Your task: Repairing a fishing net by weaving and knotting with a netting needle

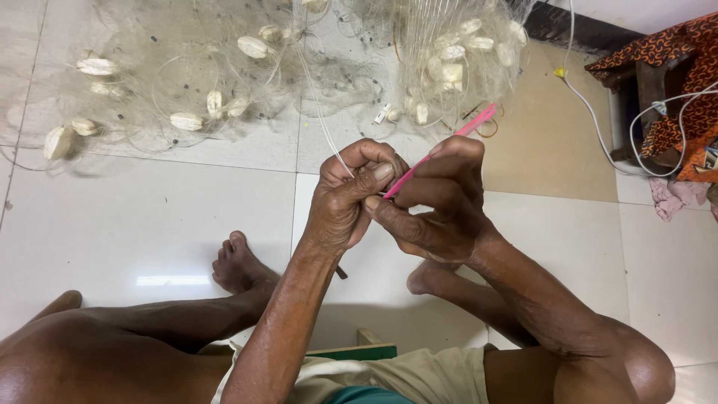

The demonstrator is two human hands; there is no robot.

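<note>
From the head camera, looking down past the knees, both hands meet in the middle over the white tiled floor [149, 217]. The right hand [437, 202] has its fingers closed on a slim pink netting needle [449, 142], pinching it low on its shaft between thumb and forefinger. The needle's long axis runs on a slant: its lower end sits tucked by the fingertips where the two hands touch, and its free end points up and away to the right, past the right knuckles, toward the heaped net. The left hand [348, 198] is curled shut too, thumb pressed across the forefinger, gripping a thin white line [318, 105] that comes out just above its fingers and stretches up and slightly left into the fishing net [247, 82]. The net lies piled on the floor well beyond the fingers, pale and fine, with whitish oval floats [187, 120] scattered through it. Off to the right of the hands, a white cable [598, 127] trails across the floor toward an orange patterned cloth [680, 67].
</note>
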